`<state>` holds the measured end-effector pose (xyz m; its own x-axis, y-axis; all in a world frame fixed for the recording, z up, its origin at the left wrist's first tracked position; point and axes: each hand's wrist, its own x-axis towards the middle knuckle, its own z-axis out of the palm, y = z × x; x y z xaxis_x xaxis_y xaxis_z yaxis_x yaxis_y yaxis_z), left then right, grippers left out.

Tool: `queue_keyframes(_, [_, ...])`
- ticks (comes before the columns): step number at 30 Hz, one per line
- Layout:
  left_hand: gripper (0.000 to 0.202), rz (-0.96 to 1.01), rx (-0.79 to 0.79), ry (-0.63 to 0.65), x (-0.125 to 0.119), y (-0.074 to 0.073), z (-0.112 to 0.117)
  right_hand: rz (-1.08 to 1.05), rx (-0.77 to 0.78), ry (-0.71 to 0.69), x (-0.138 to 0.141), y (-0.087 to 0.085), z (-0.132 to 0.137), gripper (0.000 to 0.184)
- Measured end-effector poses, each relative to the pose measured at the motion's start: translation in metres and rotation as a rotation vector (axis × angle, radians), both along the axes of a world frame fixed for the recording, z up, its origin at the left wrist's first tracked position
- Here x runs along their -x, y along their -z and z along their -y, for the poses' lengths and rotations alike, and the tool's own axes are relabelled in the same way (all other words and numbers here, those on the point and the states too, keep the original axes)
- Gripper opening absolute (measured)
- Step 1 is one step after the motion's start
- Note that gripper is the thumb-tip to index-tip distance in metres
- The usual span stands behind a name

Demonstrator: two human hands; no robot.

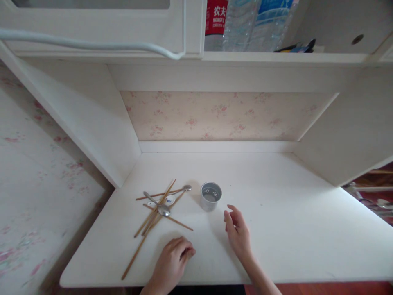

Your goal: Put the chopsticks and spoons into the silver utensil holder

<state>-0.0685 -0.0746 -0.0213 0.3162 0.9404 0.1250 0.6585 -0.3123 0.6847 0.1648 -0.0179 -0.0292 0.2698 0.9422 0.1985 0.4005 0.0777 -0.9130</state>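
My left hand [173, 261] rests near the table's front edge, fingers curled in and nothing visible in them. My right hand [238, 233] is just right of and nearer than a grey metal cup [210, 205] with holes in its bottom; its fingers are apart, hold nothing and do not touch the cup. The cup stands upright. Left of it lies a loose, crossed pile of several wooden chopsticks [134, 256]. Among them are a metal spoon [164, 210] on top, a white ceramic spoon [170, 200] with a blue mark, and another metal spoon [187, 187] at the far side.
The white tabletop [291, 229] sits between white side panels, with a flowered back wall [215, 116] behind. Overhead, a shelf holds plastic bottles [242, 24] and a red-labelled pack [215, 18]. A pale cable [92, 42] hangs in front of the upper left cupboard.
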Motion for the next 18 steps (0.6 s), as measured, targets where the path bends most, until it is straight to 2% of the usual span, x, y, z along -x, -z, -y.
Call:
queue_keyframes(2, [0.018,-0.003,-0.005,0.018,-0.001,-0.002,-0.001,-0.123,0.047,0.063,0.0,0.011,0.005,0.041])
queue_keyframes(5, [0.022,-0.001,0.009,0.002,-0.003,-0.006,-0.001,-0.215,0.085,0.096,-0.002,0.016,0.006,0.041])
queue_keyframes(10, [0.023,0.068,0.056,-0.06,0.002,-0.016,-0.004,-0.125,0.15,0.03,-0.003,0.014,0.001,0.041])
queue_keyframes(13, [0.02,0.037,0.022,-0.208,0.023,-0.019,-0.013,-0.052,0.174,-0.011,-0.002,0.014,0.001,0.04])
queue_keyframes(18, [0.021,-0.171,-0.124,-0.428,0.08,-0.018,-0.031,-0.015,0.184,-0.019,-0.001,0.014,0.001,0.039])
